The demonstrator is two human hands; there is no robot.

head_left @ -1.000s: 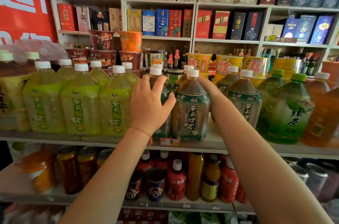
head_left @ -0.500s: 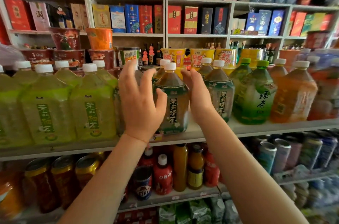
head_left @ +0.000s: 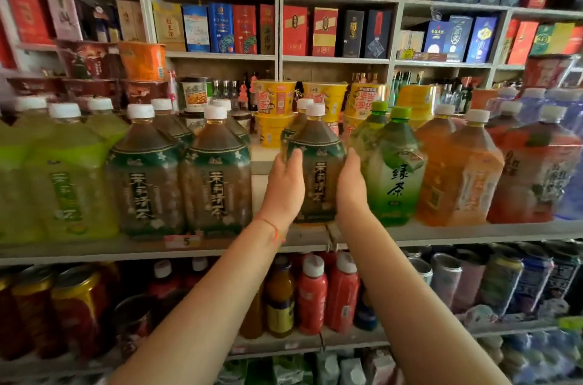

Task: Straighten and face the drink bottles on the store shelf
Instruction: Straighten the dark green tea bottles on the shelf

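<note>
Grey and long, the shelf carries a row of big drink bottles along its front edge. From the left stand pale green bottles, then two dark tea bottles side by side with their labels facing out. A gap follows, and past it stands a third dark tea bottle, the held bottle, upright near the shelf edge with its label facing out. Just right of it are green-capped bottles, then orange bottles, then a red one.

The left hand lies against the held bottle's left side, fingers nearly straight and pointing up. The right hand lies against its right side in the same way, palm turned inward. Neither hand curls round the bottle; they clasp it flat between them.

A red cord circles the left wrist. A price tag marked 5 sits on the shelf edge below the two dark bottles.
</note>
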